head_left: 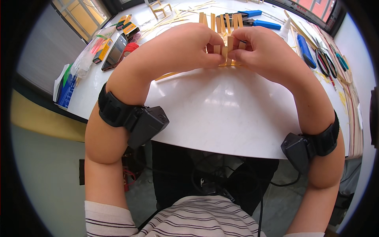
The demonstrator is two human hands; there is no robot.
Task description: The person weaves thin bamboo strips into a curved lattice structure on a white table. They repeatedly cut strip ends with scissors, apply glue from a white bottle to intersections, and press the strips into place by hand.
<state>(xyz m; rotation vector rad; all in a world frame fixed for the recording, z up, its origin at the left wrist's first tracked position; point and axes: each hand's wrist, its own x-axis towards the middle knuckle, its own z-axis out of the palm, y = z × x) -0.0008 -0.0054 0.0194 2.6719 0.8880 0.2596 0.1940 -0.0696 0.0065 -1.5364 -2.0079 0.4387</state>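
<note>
On the white table, a small basket-like piece of upright bamboo strips [218, 24] stands between my hands, its strips pointing up and away from me. My left hand [211, 47] pinches a flat pale strip at the near side, thumb below and fingers curled behind. Beside it, my right hand [252, 45] is closed around another upright bamboo strip [230, 42], thumb and forefinger meeting on it. Both hands nearly touch and cover much of the lower weave. A thin strip [167, 76] sticks out under my left wrist.
Blue-handled pliers [266, 24] lie behind the piece. At right are a white nozzle bottle [285, 29], a blue-handled tool [306, 51] and scissors [325, 63]. A phone [114, 53], red yarn [130, 48] and small boxes [102, 50] sit left. A tiny chair [159, 8] stands far back.
</note>
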